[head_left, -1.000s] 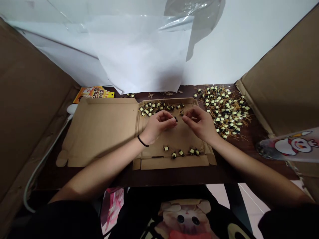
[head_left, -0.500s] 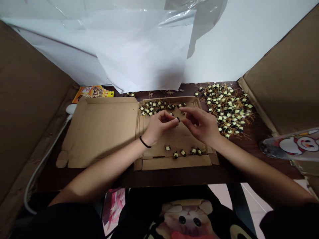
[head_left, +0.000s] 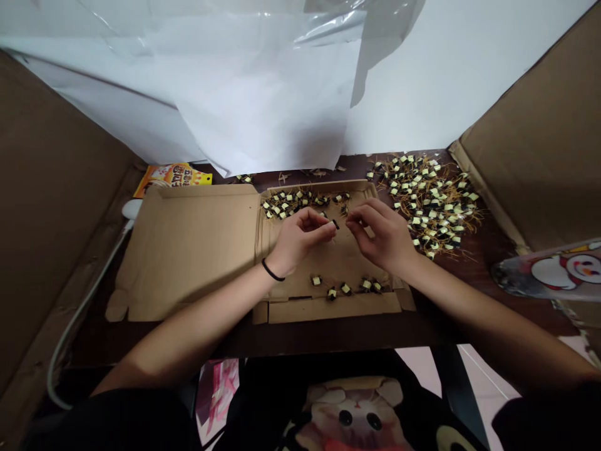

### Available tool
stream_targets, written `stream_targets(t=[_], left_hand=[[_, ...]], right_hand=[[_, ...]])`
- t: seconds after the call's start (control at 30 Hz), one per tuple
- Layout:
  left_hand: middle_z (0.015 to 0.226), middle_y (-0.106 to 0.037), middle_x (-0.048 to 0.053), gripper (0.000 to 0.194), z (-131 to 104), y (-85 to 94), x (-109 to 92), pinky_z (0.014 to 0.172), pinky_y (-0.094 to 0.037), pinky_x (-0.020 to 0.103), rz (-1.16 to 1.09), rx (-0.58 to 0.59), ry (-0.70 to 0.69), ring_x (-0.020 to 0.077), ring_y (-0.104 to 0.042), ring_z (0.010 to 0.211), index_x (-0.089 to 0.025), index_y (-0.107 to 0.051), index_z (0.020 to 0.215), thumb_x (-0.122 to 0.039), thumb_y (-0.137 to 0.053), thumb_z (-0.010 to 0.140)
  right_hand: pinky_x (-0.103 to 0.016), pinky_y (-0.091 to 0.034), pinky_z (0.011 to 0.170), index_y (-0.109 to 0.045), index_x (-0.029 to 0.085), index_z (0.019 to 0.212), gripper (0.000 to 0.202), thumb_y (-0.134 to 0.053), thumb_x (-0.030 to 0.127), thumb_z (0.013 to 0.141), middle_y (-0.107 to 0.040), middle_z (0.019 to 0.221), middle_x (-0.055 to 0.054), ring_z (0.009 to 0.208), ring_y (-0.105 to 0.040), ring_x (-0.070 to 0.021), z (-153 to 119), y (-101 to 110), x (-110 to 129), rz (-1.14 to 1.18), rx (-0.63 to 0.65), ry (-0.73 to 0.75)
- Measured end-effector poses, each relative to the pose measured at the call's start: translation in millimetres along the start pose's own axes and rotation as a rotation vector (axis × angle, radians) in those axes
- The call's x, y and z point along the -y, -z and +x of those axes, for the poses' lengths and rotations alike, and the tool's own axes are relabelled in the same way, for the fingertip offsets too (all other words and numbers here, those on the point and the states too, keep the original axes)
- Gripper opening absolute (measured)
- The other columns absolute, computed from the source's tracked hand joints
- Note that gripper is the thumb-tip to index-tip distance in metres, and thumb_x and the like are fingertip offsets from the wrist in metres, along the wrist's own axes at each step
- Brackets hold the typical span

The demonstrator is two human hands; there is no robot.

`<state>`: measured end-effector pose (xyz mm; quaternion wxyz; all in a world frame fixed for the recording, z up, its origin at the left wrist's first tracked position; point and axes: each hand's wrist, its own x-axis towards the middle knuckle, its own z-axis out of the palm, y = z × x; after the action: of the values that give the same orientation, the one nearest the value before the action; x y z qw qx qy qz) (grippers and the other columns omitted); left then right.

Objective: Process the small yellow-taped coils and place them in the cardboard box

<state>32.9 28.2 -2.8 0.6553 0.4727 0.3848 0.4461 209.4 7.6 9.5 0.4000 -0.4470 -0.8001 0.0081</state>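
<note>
My left hand (head_left: pixel 300 238) pinches a small black-and-pale-yellow wire-leaded coil (head_left: pixel 335 224) between thumb and forefinger, above the open cardboard box (head_left: pixel 323 258). Just to its right, my right hand (head_left: pixel 379 233) has thumb and fingertips pressed together; whether a thin wire is between them is too small to see. A cluster of similar coils (head_left: pixel 286 203) lies along the back of the box. Several more coils (head_left: pixel 346 288) are spread near its front edge.
A large heap of coils with copper-coloured leads (head_left: pixel 432 207) covers the table at right. The box's lid (head_left: pixel 192 250) lies open to the left. Beyond are a snack packet (head_left: pixel 176 175), a white cable (head_left: pixel 84 307) and a printed plastic item (head_left: pixel 554 269). Cardboard walls flank both sides.
The thumb and forefinger of my right hand have closed together, and that hand has drawn slightly to the right. My left hand keeps holding the coil in nearly the same place.
</note>
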Motion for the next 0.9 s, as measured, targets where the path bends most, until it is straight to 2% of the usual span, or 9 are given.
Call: stream_targets(t=[0.23,0.57,0.73,0.9], left_hand=[[0.071,-0.061,-0.002,0.030,-0.4,-1.0,-2.0,0.063,-0.050,0.023,-0.022,0.052,-0.022,0.0078,-0.059,0.063,-0.015,-0.060,0.086,-0.027,-0.079,0.065],[0.073,-0.061,-0.001,0.028,-0.4,-0.5,-2.6,0.062,-0.050,0.022,-0.021,0.059,-0.014,0.0072,-0.058,0.063,-0.015,-0.060,0.085,-0.027,-0.078,0.066],[0.072,-0.061,-0.002,0.029,0.1,-0.6,-2.6,0.062,-0.050,0.022,-0.038,0.053,-0.005,0.0075,-0.058,0.062,-0.015,-0.061,0.084,-0.027,-0.079,0.064],[0.074,-0.061,-0.001,0.028,0.4,0.5,-1.5,0.062,-0.049,0.022,-0.010,0.065,-0.024,0.0072,-0.058,0.062,-0.015,-0.062,0.083,-0.028,-0.079,0.065]], right_hand=[[-0.028,-0.040,0.062,-0.049,0.022,0.078,0.013,-0.047,0.013,0.086,-0.055,0.077,-0.003,0.072,-0.052,-0.0165,-0.2,-0.9,0.8,-0.023,0.013,-0.022],[-0.028,-0.039,0.060,-0.051,0.021,0.077,0.010,-0.049,0.016,0.085,-0.056,0.075,-0.003,0.067,-0.051,-0.0151,0.9,1.1,2.6,0.023,0.030,-0.077],[-0.027,-0.037,0.056,-0.054,0.021,0.079,0.007,-0.050,0.019,0.085,-0.057,0.070,0.000,0.059,-0.049,-0.0125,4.9,6.5,7.1,0.093,-0.060,-0.196],[-0.026,-0.036,0.054,-0.056,0.021,0.074,0.010,-0.054,0.021,0.083,-0.057,0.067,0.000,0.057,-0.048,-0.0116,7.4,7.9,7.7,0.145,-0.038,-0.251]])
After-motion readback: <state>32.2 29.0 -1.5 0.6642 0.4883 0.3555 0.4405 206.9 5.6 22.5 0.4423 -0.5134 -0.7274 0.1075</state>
